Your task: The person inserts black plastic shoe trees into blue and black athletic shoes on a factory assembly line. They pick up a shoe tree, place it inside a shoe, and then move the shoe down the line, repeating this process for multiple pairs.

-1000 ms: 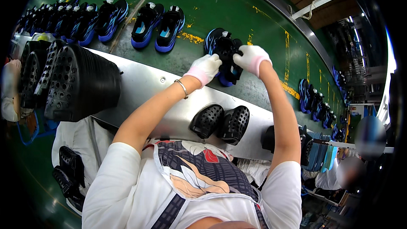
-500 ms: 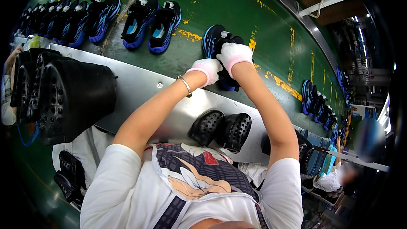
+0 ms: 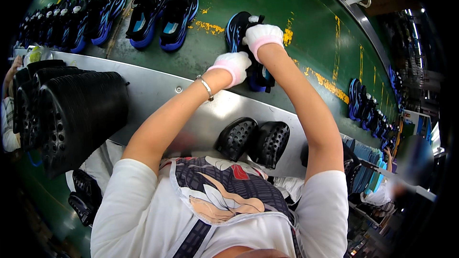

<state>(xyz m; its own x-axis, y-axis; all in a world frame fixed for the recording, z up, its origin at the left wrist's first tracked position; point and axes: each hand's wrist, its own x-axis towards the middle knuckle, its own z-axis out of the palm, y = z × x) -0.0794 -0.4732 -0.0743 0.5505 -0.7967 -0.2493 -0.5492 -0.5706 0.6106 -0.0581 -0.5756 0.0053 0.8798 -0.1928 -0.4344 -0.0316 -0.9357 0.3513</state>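
A pair of black and blue sneakers stands on the green belt ahead of me, beyond the metal ledge. Both my hands wear white gloves with pink cuffs. My right hand (image 3: 264,37) is closed over the upper of the right sneaker (image 3: 259,80), whose heel and part of the opening show below my wrist. At the heel of the left sneaker (image 3: 236,27) my left hand (image 3: 232,67) has its fingers curled in; the fingertips and the heel are hidden. Two black perforated shoe-shaped pieces (image 3: 238,138) lie on the ledge close to my body.
Another sneaker pair (image 3: 179,19) stands on the belt (image 3: 215,0) to the left, with a long row beyond. More sneakers (image 3: 356,98) line the right. Nested black perforated pieces (image 3: 83,114) rest on the metal ledge (image 3: 158,83). Another person (image 3: 382,193) is at far right.
My right hand has moved farther away along the right sneaker, so more of that shoe's opening shows. My left hand stays by the heel. The whole view has shifted slightly.
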